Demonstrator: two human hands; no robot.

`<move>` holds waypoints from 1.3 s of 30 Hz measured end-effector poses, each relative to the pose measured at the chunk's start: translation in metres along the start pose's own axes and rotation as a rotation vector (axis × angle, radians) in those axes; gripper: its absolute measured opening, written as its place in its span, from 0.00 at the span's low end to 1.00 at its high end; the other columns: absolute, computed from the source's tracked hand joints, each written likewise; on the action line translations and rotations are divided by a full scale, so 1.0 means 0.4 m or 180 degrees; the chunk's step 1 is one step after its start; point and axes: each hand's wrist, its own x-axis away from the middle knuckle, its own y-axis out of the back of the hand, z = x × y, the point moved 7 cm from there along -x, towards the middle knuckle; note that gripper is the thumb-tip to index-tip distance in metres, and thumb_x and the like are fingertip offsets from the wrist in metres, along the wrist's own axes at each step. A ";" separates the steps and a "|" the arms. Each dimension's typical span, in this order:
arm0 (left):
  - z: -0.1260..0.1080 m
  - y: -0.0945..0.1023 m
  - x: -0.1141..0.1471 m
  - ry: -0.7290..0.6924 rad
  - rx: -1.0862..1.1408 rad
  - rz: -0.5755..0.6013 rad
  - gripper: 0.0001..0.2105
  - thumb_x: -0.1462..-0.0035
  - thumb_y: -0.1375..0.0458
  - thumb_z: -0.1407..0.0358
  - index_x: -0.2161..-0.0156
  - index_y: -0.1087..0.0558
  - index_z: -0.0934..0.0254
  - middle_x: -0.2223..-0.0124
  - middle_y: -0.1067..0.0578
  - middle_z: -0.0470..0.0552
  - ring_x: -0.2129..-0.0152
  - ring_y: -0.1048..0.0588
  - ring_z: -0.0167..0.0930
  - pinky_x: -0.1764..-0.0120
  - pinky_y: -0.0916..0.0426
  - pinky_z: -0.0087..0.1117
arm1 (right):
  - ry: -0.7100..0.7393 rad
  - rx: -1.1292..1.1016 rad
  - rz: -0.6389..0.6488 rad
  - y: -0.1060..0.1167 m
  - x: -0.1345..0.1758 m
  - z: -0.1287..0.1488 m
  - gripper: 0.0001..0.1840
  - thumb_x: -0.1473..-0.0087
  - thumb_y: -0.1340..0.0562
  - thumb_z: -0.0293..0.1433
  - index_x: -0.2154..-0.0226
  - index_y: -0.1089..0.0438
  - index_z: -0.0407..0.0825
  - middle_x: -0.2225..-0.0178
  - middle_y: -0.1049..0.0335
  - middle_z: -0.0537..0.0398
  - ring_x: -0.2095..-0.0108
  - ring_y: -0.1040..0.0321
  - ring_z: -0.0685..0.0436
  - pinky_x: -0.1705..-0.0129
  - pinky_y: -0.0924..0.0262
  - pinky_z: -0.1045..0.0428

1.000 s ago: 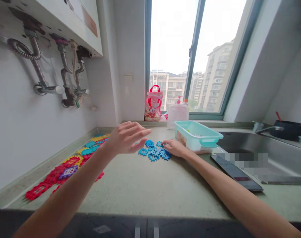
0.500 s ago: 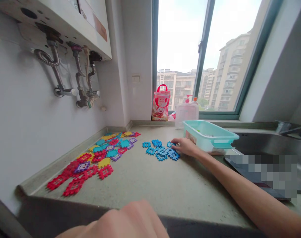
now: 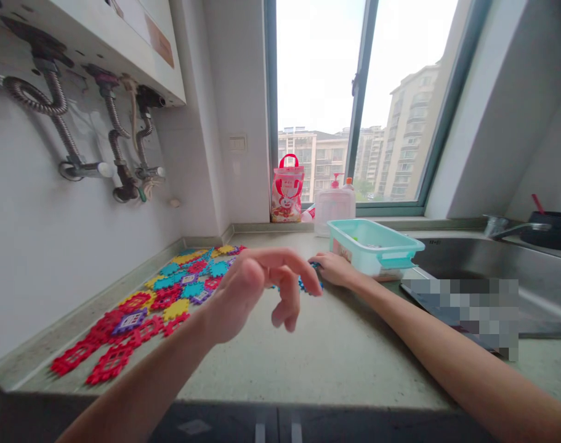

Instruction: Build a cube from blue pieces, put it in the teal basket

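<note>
Left hand (image 3: 243, 289) swung up, loosely curled; blue pieces (image 3: 302, 285) beyond it, by right hand (image 3: 334, 269), its grip unclear

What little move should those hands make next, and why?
Probably lower the left hand toward the blue pieces: it looks raised and empty above the counter, while the right hand has its fingertips at one piece.

two hands (image 3: 243, 292), many toothed plastic pieces (image 3: 176, 309) overlapped past exact counting, one worktop (image 3: 326, 363), one turquoise tub (image 3: 366, 263), one red-handled bag (image 3: 288, 197), one red pump top (image 3: 337, 181), one orange cap (image 3: 349, 181), one sink (image 3: 545, 280), one faucet (image 3: 495, 226), one window (image 3: 319, 67), one wall switch (image 3: 237, 143), two cabinet handles (image 3: 260, 433)
</note>
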 end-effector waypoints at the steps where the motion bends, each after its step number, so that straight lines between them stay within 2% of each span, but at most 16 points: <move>1: 0.064 -0.005 -0.033 0.0164 0.0083 -0.0165 0.40 0.31 0.67 0.34 0.52 0.21 0.60 0.68 0.19 0.54 0.72 0.21 0.36 0.66 0.24 0.39 | 0.0011 -0.0003 0.0072 -0.005 -0.002 -0.002 0.26 0.43 0.40 0.21 0.45 0.19 0.51 0.48 0.19 0.45 0.47 0.24 0.36 0.41 0.35 0.47; 2: 0.135 -0.006 -0.053 0.0358 -0.0042 -0.0444 0.36 0.30 0.62 0.35 0.51 0.22 0.60 0.64 0.18 0.54 0.68 0.20 0.36 0.62 0.24 0.39 | 0.0017 -0.0010 0.0146 -0.009 -0.004 -0.005 0.29 0.46 0.38 0.21 0.43 0.20 0.50 0.47 0.20 0.45 0.46 0.24 0.36 0.41 0.35 0.47; 4: 0.268 -0.030 -0.061 0.0641 -0.0602 -0.0550 0.34 0.32 0.55 0.34 0.47 0.24 0.60 0.49 0.19 0.57 0.53 0.20 0.41 0.48 0.25 0.44 | 0.0003 -0.0037 0.0273 -0.011 -0.004 -0.011 0.35 0.51 0.36 0.21 0.39 0.24 0.49 0.45 0.21 0.42 0.45 0.25 0.34 0.41 0.34 0.46; 6: 0.375 -0.060 -0.044 0.0959 -0.1065 -0.0201 0.36 0.33 0.57 0.33 0.43 0.26 0.61 0.42 0.22 0.60 0.44 0.24 0.44 0.40 0.30 0.48 | -0.0017 -0.0081 0.0374 -0.006 0.000 -0.014 0.41 0.54 0.36 0.20 0.36 0.27 0.48 0.44 0.22 0.42 0.45 0.24 0.35 0.43 0.33 0.47; 8: 0.430 -0.065 -0.025 0.1163 -0.1427 0.0119 0.35 0.31 0.58 0.35 0.39 0.28 0.61 0.39 0.24 0.60 0.40 0.26 0.44 0.37 0.33 0.48 | -0.0029 -0.0128 0.0417 0.006 0.006 -0.013 0.40 0.52 0.38 0.19 0.35 0.28 0.48 0.44 0.21 0.43 0.47 0.23 0.37 0.44 0.32 0.49; 11: 0.446 -0.040 -0.027 0.1251 -0.1909 0.0558 0.37 0.33 0.55 0.35 0.34 0.32 0.59 0.33 0.29 0.60 0.36 0.30 0.45 0.33 0.37 0.49 | -0.0013 -0.0159 0.0322 0.036 0.014 -0.004 0.35 0.46 0.39 0.21 0.36 0.27 0.47 0.40 0.24 0.42 0.43 0.25 0.35 0.39 0.35 0.47; 14: 0.475 -0.023 -0.033 0.1552 -0.2243 0.1123 0.46 0.40 0.51 0.28 0.28 0.39 0.58 0.25 0.40 0.62 0.28 0.41 0.52 0.31 0.43 0.54 | 0.0101 -0.0275 0.0199 0.057 0.018 0.014 0.29 0.40 0.37 0.28 0.36 0.27 0.51 0.36 0.27 0.45 0.38 0.29 0.34 0.34 0.38 0.44; 17: 0.521 -0.015 -0.021 0.1852 -0.2311 0.1263 0.48 0.37 0.58 0.29 0.24 0.46 0.63 0.23 0.47 0.65 0.25 0.48 0.51 0.29 0.48 0.55 | 0.0181 -0.0359 0.0272 0.051 0.022 0.029 0.29 0.37 0.39 0.29 0.34 0.29 0.53 0.34 0.29 0.48 0.36 0.30 0.36 0.33 0.39 0.45; 20: 0.544 -0.015 -0.005 0.1822 -0.2218 0.1346 0.40 0.29 0.64 0.39 0.26 0.43 0.66 0.24 0.43 0.63 0.27 0.43 0.44 0.27 0.49 0.46 | 0.0278 -0.0225 0.0529 0.027 0.027 0.044 0.28 0.37 0.40 0.26 0.36 0.26 0.53 0.37 0.26 0.50 0.38 0.28 0.38 0.35 0.37 0.48; 23: 0.539 0.004 0.001 0.1791 -0.2161 0.1556 0.32 0.27 0.63 0.49 0.30 0.33 0.63 0.27 0.35 0.57 0.29 0.37 0.40 0.29 0.45 0.40 | 0.0234 -0.0081 0.0636 0.019 0.030 0.044 0.23 0.36 0.38 0.28 0.41 0.22 0.52 0.44 0.20 0.49 0.44 0.23 0.37 0.41 0.33 0.50; 26: 0.528 0.038 0.003 0.1869 -0.2227 0.1896 0.29 0.32 0.55 0.55 0.32 0.31 0.62 0.28 0.32 0.56 0.32 0.33 0.41 0.32 0.40 0.39 | -0.0003 -0.0009 0.0517 0.036 0.029 0.024 0.22 0.38 0.35 0.33 0.43 0.21 0.52 0.49 0.17 0.47 0.50 0.20 0.35 0.46 0.30 0.48; 28: 0.521 0.061 0.005 0.1865 -0.2251 0.2051 0.33 0.39 0.47 0.58 0.29 0.34 0.62 0.28 0.33 0.56 0.33 0.32 0.42 0.33 0.38 0.38 | -0.0150 0.0052 0.0382 0.056 0.028 0.012 0.24 0.40 0.33 0.37 0.43 0.21 0.50 0.51 0.16 0.45 0.52 0.20 0.34 0.48 0.30 0.46; 31: 0.515 0.088 0.006 0.1668 -0.2203 0.2071 0.36 0.47 0.41 0.62 0.31 0.31 0.58 0.31 0.28 0.53 0.37 0.28 0.41 0.36 0.36 0.35 | -0.0205 0.0059 0.0192 0.090 0.029 0.022 0.25 0.42 0.32 0.40 0.44 0.21 0.49 0.54 0.16 0.46 0.54 0.20 0.36 0.50 0.31 0.47; 35: 0.530 0.123 0.009 0.1532 -0.2162 0.1921 0.20 0.43 0.39 0.55 0.47 0.19 0.57 0.46 0.17 0.50 0.50 0.21 0.39 0.46 0.30 0.33 | -0.0275 -0.0157 0.0115 0.123 0.046 0.079 0.24 0.43 0.34 0.41 0.46 0.20 0.52 0.59 0.16 0.52 0.59 0.20 0.40 0.55 0.32 0.49; 37: 0.542 0.141 0.009 0.1612 -0.2122 0.1713 0.18 0.45 0.38 0.53 0.53 0.17 0.58 0.53 0.16 0.51 0.55 0.19 0.38 0.52 0.28 0.33 | -0.0268 -0.0162 0.0210 0.128 0.061 0.118 0.23 0.43 0.34 0.41 0.47 0.20 0.52 0.60 0.16 0.53 0.60 0.21 0.39 0.57 0.33 0.49; 39: 0.553 0.156 0.010 0.1757 -0.2087 0.1422 0.20 0.51 0.34 0.55 0.54 0.19 0.61 0.55 0.16 0.52 0.58 0.19 0.38 0.55 0.27 0.32 | -0.0147 -0.0085 0.0449 0.123 0.077 0.157 0.23 0.45 0.33 0.40 0.49 0.19 0.52 0.60 0.16 0.52 0.60 0.21 0.39 0.58 0.34 0.49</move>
